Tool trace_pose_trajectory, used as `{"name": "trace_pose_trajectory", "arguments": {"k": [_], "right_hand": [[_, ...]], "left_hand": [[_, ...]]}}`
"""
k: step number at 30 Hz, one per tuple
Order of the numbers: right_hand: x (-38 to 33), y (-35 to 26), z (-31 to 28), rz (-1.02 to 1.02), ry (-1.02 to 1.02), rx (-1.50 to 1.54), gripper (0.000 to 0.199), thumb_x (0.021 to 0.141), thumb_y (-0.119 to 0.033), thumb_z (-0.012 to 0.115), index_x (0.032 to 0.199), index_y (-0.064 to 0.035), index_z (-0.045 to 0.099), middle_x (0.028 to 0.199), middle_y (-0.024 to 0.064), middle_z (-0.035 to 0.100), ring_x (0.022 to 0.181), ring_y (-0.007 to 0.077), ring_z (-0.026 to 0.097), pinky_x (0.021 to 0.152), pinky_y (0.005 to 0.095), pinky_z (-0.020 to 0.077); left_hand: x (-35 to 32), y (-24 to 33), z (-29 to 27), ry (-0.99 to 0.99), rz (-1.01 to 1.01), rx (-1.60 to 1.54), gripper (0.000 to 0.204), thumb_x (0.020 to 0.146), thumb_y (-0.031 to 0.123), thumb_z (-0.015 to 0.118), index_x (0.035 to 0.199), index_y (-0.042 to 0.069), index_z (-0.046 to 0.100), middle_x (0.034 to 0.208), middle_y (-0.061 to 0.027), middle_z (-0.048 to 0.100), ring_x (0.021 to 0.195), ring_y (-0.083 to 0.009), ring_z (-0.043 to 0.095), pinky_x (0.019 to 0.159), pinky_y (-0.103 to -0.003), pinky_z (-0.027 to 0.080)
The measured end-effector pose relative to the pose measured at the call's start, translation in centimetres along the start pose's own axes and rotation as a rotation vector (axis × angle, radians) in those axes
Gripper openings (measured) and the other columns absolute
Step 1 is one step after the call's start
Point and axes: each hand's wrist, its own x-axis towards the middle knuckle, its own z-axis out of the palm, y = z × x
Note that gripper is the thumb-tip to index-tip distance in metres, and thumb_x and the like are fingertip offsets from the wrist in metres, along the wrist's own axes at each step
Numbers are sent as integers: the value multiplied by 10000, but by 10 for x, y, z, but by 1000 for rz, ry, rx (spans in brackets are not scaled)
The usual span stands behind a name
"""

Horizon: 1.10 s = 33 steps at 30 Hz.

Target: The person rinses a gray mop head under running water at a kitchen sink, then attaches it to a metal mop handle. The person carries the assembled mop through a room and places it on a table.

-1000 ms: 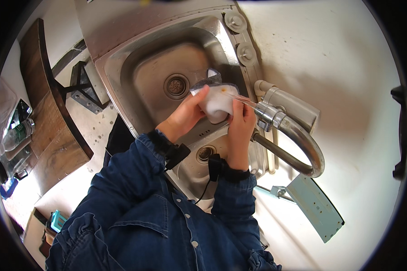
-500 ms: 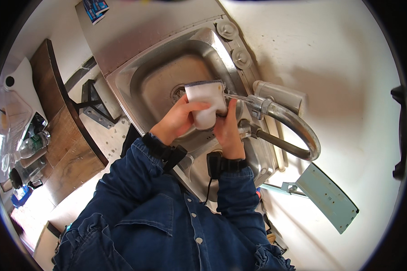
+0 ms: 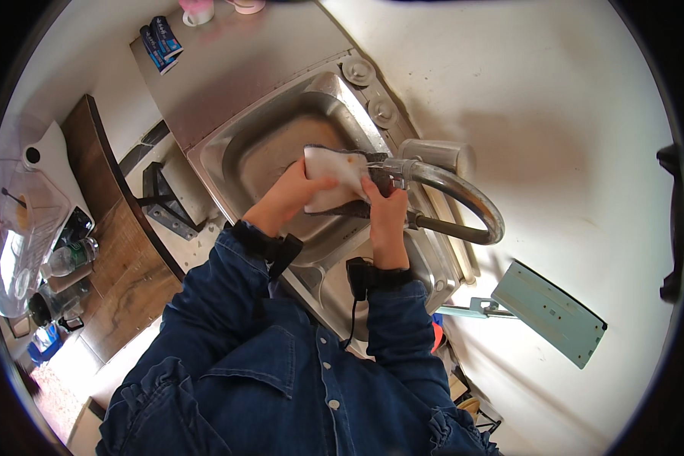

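Note:
Both my hands grip a soft white cloth pad (image 3: pixel 331 169) with a dark grey underside over the steel sink (image 3: pixel 239 144). My left hand (image 3: pixel 285 194) pinches its left edge, thumb on top of the white face. On the other side my right hand (image 3: pixel 386 209) closes round it, with its thumb pressed on the white face near the tap. The dark grey part spreads out beneath the mouth of the curved metal tap (image 3: pixel 463 188), where clear water seems to run onto it. Most of my fingers are hidden under the cloth pad.
A second basin (image 3: pixel 330 292) lies nearer to me. Round steel caps (image 3: pixel 358 71) sit on the sink's far rim. Blue boxes (image 3: pixel 159 44) and a mug (image 3: pixel 197 13) stand on the counter. At the left, a wooden table (image 3: pixel 121 258) carries a bottle (image 3: pixel 72 257).
The cloth pad has tilted and opened out, with more dark grey showing under the tap. My right thumb has come onto its white face. The view has shifted, bringing the mug into sight.

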Motion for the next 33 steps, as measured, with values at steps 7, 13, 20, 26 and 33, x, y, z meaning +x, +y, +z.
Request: {"name": "trace_pose_trajectory", "arguments": {"k": [7, 13, 20, 26, 33], "right_hand": [[-14, -16, 22, -325, -49, -316, 406, 936, -109, 542, 1332, -19, 539, 1235, 170, 601, 1129, 263, 579, 1000, 348, 421], [-28, -26, 8, -25, -226, 77, 372, 1028, -191, 461, 1346, -9, 524, 1258, 140, 599, 1129, 185, 575, 971, 294, 437], [0, -37, -2, -80, -274, -136, 490, 904, -184, 689, 1343, -32, 535, 1240, 92, 609, 1103, 165, 585, 981, 304, 439], [10, -29, 1, 2, -481, 79, 441, 839, -117, 733, 1248, -24, 597, 1183, 63, 615, 1104, 152, 566, 978, 304, 438], [19, -30, 6, -82, -426, -161, 340, 806, -86, 687, 1137, -56, 617, 1138, 76, 596, 1077, 139, 542, 943, 291, 441]], "left_hand": [[8, -14, 29, 57, 34, 24, 581, 814, 11, 620, 1350, 29, 399, 1205, -93, 576, 1083, -201, 580, 929, -296, 470], [-5, 1, 34, -152, 103, 185, 654, 802, 43, 689, 1383, 54, 388, 1149, -43, 580, 1018, -125, 565, 862, -290, 487], [-1, 5, 21, -225, 7, 158, 440, 789, 33, 724, 1199, 23, 567, 1046, -35, 641, 953, -116, 611, 825, -285, 505], [2, 2, 14, -387, -241, 139, 372, 797, -2, 703, 1158, 14, 615, 1041, -50, 669, 960, -139, 634, 833, -292, 513], [17, -8, 25, -412, -368, 118, 396, 769, -11, 753, 1145, 15, 633, 1065, -57, 676, 978, -151, 639, 851, -298, 517]]}}
